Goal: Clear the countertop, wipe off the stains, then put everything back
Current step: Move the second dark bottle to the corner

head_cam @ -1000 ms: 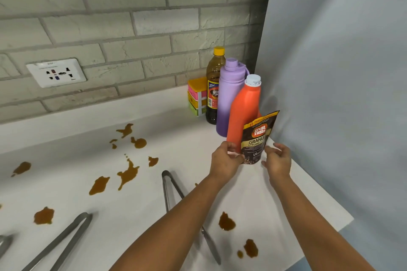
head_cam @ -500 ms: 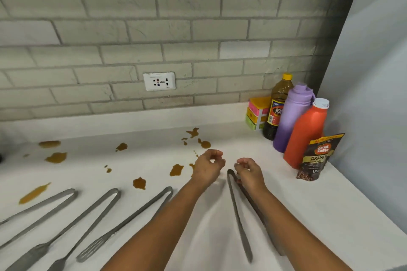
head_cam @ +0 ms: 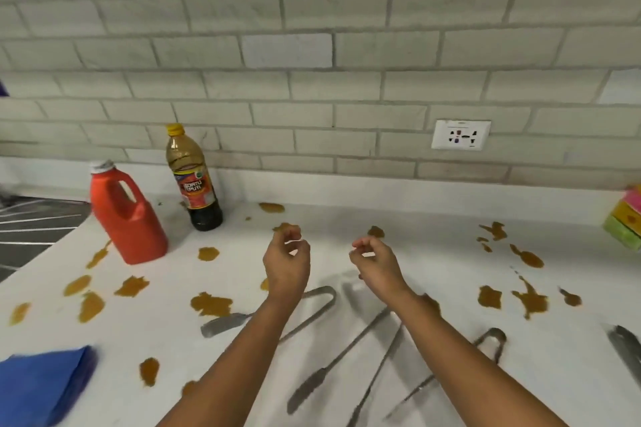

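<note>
I see both hands raised over the white counter (head_cam: 433, 239), holding nothing. My left hand (head_cam: 287, 262) has its fingers loosely curled, and so does my right hand (head_cam: 376, 265); neither touches anything.

Brown stains (head_cam: 211, 304) are scattered across the counter from left to right. Under my forearms lie several steel tongs (head_cam: 314, 302), flat on the surface and partly hidden by my arms; another steel piece (head_cam: 626, 347) pokes in at the right edge, too blurred to name.

At the back left stand 2 containers: an orange jug (head_cam: 126, 218) with a white cap, and just right of it a dark bottle (head_cam: 194, 180) with a yellow cap, close to the brick wall (head_cam: 312, 45). A blue cloth (head_cam: 41, 385) lies at the near left corner. Colored sponges (head_cam: 626, 218) sit stacked at the far right edge. A socket (head_cam: 460, 134) is on the wall.
</note>
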